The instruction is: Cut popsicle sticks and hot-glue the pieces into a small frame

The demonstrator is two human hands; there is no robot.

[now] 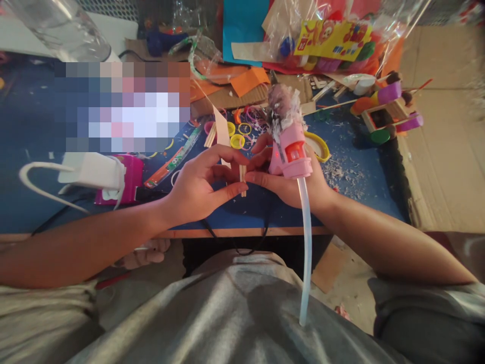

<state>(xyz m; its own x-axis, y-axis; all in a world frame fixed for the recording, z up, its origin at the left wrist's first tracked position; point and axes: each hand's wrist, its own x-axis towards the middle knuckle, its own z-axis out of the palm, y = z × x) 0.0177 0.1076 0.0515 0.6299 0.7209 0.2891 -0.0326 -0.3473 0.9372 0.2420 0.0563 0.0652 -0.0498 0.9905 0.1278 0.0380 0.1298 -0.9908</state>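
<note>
My left hand pinches a few short wooden sticks, held together upright over the table's near edge. From the other side, the thumb and fingertips of my right hand meet the same sticks. A pink glue gun rests in my right hand, its handle mostly hidden by the hand. Clumps of stringy dried glue and grey fluff cover its front end. Out of its back, a long translucent glue stick points towards my shirt. Behind the left fingers stands a pale paper strip.
A white plug adapter sits by a magenta box on the left. Yellow rings and shavings litter the blue table. A small wooden toy cart stands right, near cardboard. Plastic packs lie behind.
</note>
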